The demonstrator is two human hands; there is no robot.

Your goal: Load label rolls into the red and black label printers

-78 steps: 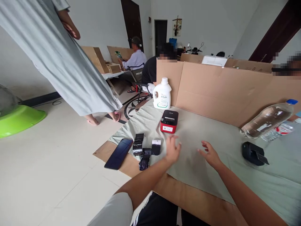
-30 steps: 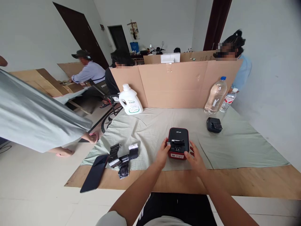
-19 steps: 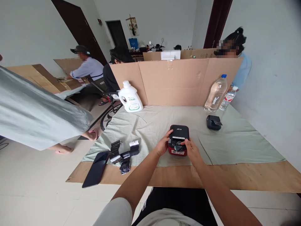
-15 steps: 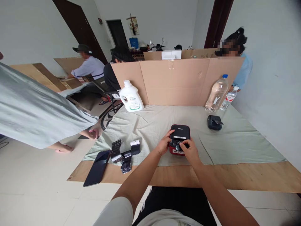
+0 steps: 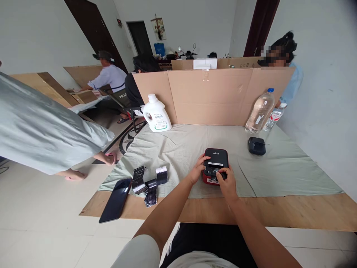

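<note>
Plywood table [image 5: 279, 214] draped with a pale green cloth [image 5: 279, 171] fills the head view, fenced at its far edge by a cardboard screen [image 5: 212, 96], with white walls and a tiled floor around it. Both hands meet on a small red-and-black printer [image 5: 216, 158] on the cloth, close to the near edge. Its long axis runs away from the person, the dark lid toward the screen and the red labelled face toward the body. Left hand [image 5: 196, 171] cups the printer's left side, fingers curled against it. Right hand [image 5: 227, 182] lies over the near front, fingers bent onto the top opening; whether they pinch anything there cannot be told. Left of the left hand lie black rolls [image 5: 149, 182], and beyond them a phone [image 5: 115, 199] on the bare wood. Far ahead of the left hand stands a white jug [image 5: 156, 115]. Ahead and right of the right hand sit a black device [image 5: 256, 145] and two bottles [image 5: 260, 109]. Other people sit behind the screen, and one stands at far left in a grey garment [image 5: 41, 130].
</note>
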